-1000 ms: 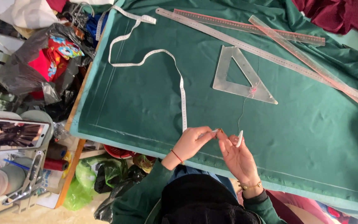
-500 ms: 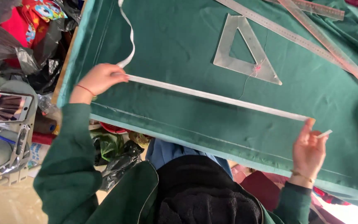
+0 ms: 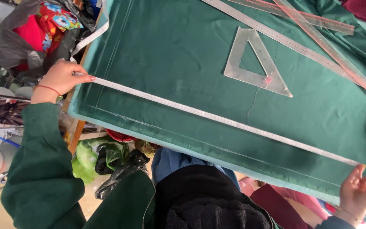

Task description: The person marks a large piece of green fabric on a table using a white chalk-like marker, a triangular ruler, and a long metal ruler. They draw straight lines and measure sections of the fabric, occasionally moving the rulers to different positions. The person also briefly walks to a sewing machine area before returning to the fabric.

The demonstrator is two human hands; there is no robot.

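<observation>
White flexible measuring tape (image 3: 217, 116) lies flat and taut diagonally across smooth green cloth (image 3: 183, 55) on the counter, near its front hem. L hand (image 3: 62, 78) pins one end w/ fingertips pressed down at the cloth's left edge; R hand (image 3: 356, 193) pinches the other end at the right. 1 clear plastic triangle (image 3: 255, 63), 3 long straight rulers (image 3: 318, 46) beyond; open cloth between.

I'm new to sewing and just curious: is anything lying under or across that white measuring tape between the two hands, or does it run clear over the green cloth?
Nothing visible blocks it. The measuring tape runs straight over the green fabric from the left hand to the right hand. The clear set square and long rulers lie beyond it, apart.
</observation>
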